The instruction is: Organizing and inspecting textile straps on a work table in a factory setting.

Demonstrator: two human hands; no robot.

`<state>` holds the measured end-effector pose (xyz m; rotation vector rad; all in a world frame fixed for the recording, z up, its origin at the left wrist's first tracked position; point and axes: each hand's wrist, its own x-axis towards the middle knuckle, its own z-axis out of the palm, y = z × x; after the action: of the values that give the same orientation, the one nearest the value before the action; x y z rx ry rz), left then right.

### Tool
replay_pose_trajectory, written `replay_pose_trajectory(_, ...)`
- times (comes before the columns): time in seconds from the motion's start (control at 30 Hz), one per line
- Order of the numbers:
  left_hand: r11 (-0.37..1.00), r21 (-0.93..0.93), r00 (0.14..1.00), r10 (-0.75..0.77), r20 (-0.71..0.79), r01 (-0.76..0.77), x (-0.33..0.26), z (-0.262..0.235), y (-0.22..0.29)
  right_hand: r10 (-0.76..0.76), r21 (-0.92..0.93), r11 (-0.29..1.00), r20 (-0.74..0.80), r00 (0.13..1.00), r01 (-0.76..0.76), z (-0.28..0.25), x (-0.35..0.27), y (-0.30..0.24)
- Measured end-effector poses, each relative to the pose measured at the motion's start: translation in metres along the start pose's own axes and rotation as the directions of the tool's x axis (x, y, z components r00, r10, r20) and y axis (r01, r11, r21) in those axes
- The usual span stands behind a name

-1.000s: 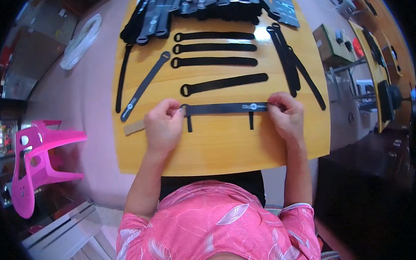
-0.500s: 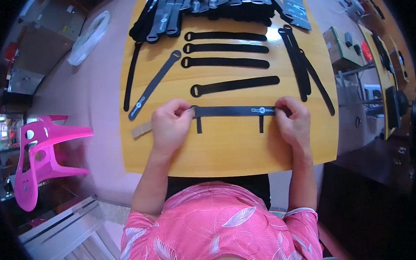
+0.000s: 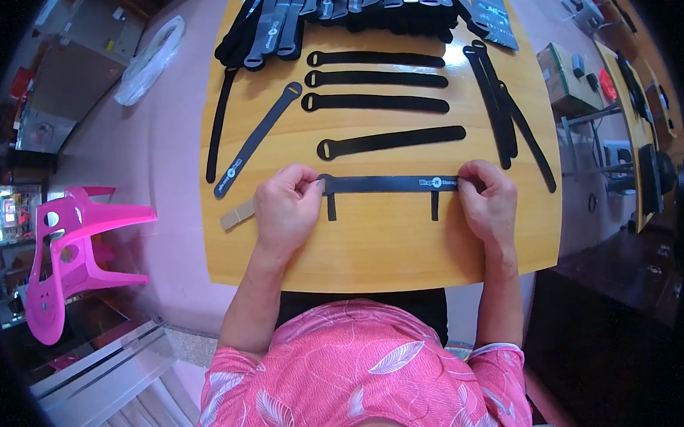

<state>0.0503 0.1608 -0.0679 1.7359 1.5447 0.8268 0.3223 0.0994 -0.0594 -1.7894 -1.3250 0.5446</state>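
Pinched at both ends, a dark grey hook-and-loop strap [image 3: 381,185] is stretched straight across the near part of the table. My left hand [image 3: 288,204] closes thumb and fingers on its slotted end. The other end, beside pale printing, is between the thumb and fingers of my right hand [image 3: 490,201]. Two short black strips [image 3: 332,206] show on the wood below the strap, one toward each end. Just beyond it lies another black strap [image 3: 393,142], slightly slanted. A small tan flat piece [image 3: 237,215] sits beside my left hand, partly hidden by it.
Three black straps [image 3: 376,103] lie in parallel rows farther off. A grey strap [image 3: 258,140] slants at the left, and several black ones [image 3: 493,106] lie at the right. A big pile of straps [image 3: 364,15] fills the far edge. Left of the table is a pink stool [image 3: 69,257].
The whole view has shifted slightly, so everything appears a little farther right. Both hands keep their pinch on the strap, with no other clear movement.
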Motion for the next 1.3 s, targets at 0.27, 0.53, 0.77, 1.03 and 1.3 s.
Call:
replay_pose_trajectory(0.27, 0.972, 0.110, 0.978, 0.208, -0.012, -0.206, -0.008, -0.010, 0.002, -0.104, -0.243, 0.966, -0.056, 0.993, 0.087, 0.008, -0.003, -0.006)
replay_pose_trajectory(0.53, 0.805, 0.345, 0.875, 0.462, 0.146, -0.483, -0.030, -0.018, 0.026, -0.364, -0.389, 0.854, 0.025, 0.931, 0.345, 0.010, -0.017, -0.030)
replay_pose_trajectory(0.77, 0.764, 0.424, 0.873, 0.447, 0.196, -0.487, -0.035, -0.022, 0.013, -0.356, -0.457, 0.806, 0.132, 0.925, 0.375, 0.006, -0.032, -0.037)
replay_pose_trajectory(1.03, 0.787, 0.535, 0.926, 0.378, -0.026, -0.306, 0.047, -0.064, -0.001, -0.327, -0.268, 0.907, 0.043, 0.944, 0.326, -0.010, -0.065, -0.048)
replay_pose_trajectory(1.3, 0.746, 0.664, 0.995, -0.016, 0.099, -0.054, 0.097, -0.070, -0.013, -0.272, -0.135, 0.948, 0.129, 0.954, 0.288, -0.007, -0.095, -0.061)
